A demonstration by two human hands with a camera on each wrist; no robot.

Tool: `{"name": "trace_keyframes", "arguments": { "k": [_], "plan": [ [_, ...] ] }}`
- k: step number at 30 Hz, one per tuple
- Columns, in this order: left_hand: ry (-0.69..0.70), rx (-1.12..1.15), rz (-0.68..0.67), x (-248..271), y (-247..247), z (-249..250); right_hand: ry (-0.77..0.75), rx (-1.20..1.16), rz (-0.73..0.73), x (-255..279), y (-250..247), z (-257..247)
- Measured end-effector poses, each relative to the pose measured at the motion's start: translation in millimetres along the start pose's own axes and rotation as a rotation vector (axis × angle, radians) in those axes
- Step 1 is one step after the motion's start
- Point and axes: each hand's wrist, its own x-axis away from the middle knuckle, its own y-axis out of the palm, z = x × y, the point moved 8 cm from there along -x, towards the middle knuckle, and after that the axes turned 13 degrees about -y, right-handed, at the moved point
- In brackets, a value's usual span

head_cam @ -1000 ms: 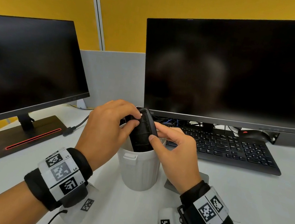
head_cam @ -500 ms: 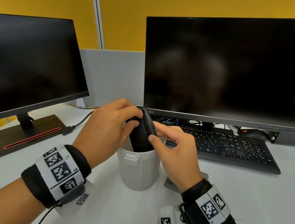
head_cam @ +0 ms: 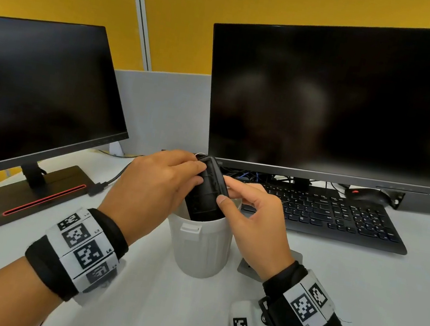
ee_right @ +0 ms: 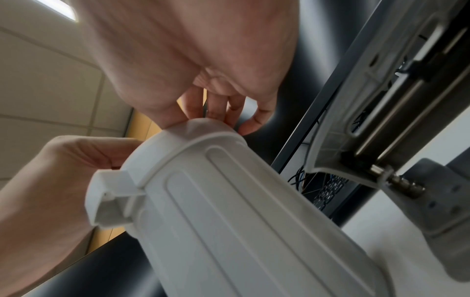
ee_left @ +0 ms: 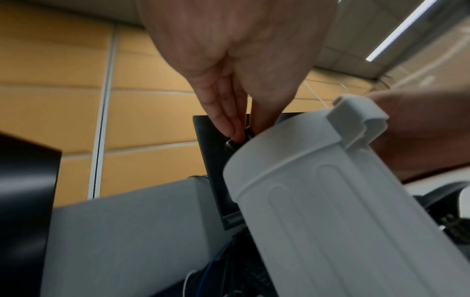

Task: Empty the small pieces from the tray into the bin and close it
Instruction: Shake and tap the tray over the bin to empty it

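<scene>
I am holding the small black plastic tray steeply tilted, its lower end dipping into the open mouth of the white ribbed plastic bin, which is standing upright on the white table. My left hand is gripping the tray's upper left edge with curled fingers — my right hand is pinching its right edge between thumb and fingertips. The small pieces are not visible to me. A black keyboard is lying just behind my right hand.
</scene>
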Motion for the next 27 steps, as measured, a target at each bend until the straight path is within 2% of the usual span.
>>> {"name": "trace_keyframes", "arguments": {
  "k": [3, 11, 17, 20, 24, 27],
  "plan": [
    [0.057, -0.089, -0.029, -3.1, 1.7, 2.7, -0.009, -0.018, -0.001, -0.8, 1.1, -1.7],
    [-0.042, 0.082, -0.102, -10.7, 1.9, -5.3, -0.020, -0.032, -0.012, -1.0, 3.8, -6.9],
    [-0.218, 0.287, -0.089, -7.8, 3.2, -21.8, -0.026, -0.014, -0.003, -0.1, 4.3, -8.3],
    [-0.145, 0.235, -0.071, -4.9, 1.3, -16.7, -0.012, -0.013, -0.007, 0.4, 4.5, -8.9],
    [0.054, 0.030, -0.059, -2.3, -1.4, -5.1, 0.002, -0.023, -0.015, 2.2, 6.9, -9.0],
    [0.148, -0.137, -0.096, -2.8, -0.2, -2.9, 0.002, -0.032, -0.016, 1.6, 5.9, -7.9]
  ]
}}
